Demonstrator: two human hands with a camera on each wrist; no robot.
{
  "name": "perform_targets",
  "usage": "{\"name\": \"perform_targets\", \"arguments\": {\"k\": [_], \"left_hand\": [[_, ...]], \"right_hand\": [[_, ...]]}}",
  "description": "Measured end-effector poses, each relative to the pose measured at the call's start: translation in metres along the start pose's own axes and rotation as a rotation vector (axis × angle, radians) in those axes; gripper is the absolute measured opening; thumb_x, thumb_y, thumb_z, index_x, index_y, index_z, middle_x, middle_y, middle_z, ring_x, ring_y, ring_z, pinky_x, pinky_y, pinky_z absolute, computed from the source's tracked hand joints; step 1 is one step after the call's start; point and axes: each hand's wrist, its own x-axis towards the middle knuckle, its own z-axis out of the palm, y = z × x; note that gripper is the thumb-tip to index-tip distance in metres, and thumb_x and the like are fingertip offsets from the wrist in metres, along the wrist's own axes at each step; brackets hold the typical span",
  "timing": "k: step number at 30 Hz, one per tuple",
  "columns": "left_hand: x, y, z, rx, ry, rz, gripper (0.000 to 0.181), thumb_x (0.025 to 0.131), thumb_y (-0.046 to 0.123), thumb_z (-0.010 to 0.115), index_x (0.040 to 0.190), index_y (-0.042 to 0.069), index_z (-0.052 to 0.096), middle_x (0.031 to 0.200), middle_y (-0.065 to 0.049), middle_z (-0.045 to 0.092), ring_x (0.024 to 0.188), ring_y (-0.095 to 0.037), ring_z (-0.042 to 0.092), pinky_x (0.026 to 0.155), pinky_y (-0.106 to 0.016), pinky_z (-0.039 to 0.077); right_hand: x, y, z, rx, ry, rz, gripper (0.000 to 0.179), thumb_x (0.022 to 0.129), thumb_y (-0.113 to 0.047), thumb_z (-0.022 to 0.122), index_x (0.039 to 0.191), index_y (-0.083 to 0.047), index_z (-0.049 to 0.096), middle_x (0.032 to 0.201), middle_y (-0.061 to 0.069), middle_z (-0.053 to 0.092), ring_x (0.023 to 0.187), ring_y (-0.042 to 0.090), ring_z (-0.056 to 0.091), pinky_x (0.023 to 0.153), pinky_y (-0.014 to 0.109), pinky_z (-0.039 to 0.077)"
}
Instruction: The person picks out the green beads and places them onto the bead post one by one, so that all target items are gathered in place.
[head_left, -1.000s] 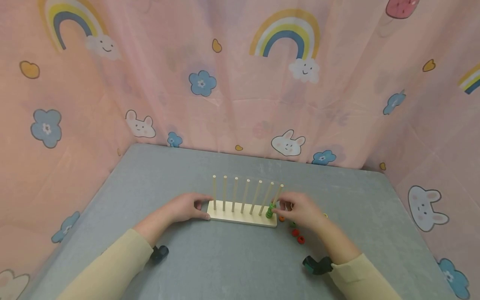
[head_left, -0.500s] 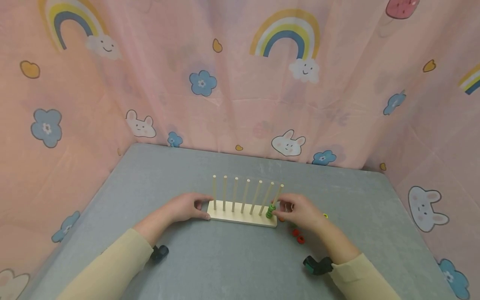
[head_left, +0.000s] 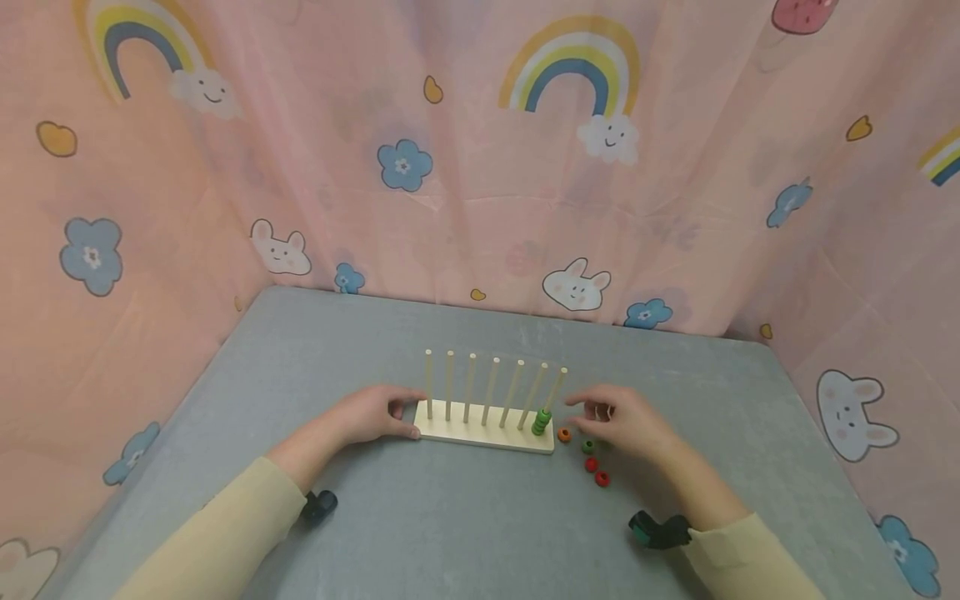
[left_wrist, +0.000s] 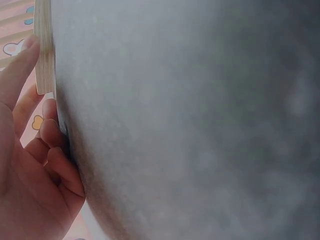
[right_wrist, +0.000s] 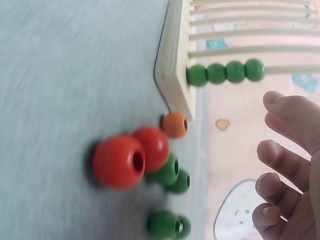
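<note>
A pale wooden base with a row of upright pegs stands on the grey table. My left hand grips its left end, thumb at the front and a finger at the back; the left wrist view shows the thumb against the wooden edge. Several green beads are stacked low on the rightmost peg. Just right of that peg is my right hand, fingers loosely bent and apart, nothing between them in the right wrist view. The other pegs carry no beads.
Loose beads lie right of the base: an orange bead by its corner, a red bead beside another red one, and several green beads, partly under the right hand. A pink patterned curtain surrounds the table.
My right hand has let go of the green beads on the rightmost peg and drawn back to the right, uncovering loose beads on the table. The left hand and base stay put.
</note>
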Motion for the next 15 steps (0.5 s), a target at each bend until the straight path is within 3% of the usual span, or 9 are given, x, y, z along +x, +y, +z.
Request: {"name": "perform_targets", "arguments": {"k": [8,15], "left_hand": [[0.001,0.0,0.0,0.004,-0.001,-0.004,0.061,0.079,0.036,0.084,0.134,0.022,0.064,0.076,0.001,0.052,0.07,-0.014,0.047,0.063,-0.031,0.035],[0.0,0.001,-0.001,0.013,-0.009,0.005,0.061,0.079,0.036,0.084,0.135,0.022,0.063,0.075,0.002,0.052,0.069,-0.014,0.046,0.063,-0.031,0.035]], "right_hand": [[-0.02,0.018,-0.012,-0.041,0.019,0.001,0.02,0.087,-0.016,0.078,0.106,-0.01,0.075,0.078,-0.01,0.056,0.07,0.009,0.049,0.059,0.026,0.043],[-0.036,0.031,-0.02,-0.09,0.011,0.08,0.02,0.087,-0.02,0.078,0.105,-0.013,0.075,0.077,-0.009,0.055,0.071,0.011,0.049,0.06,0.027,0.043]]}}
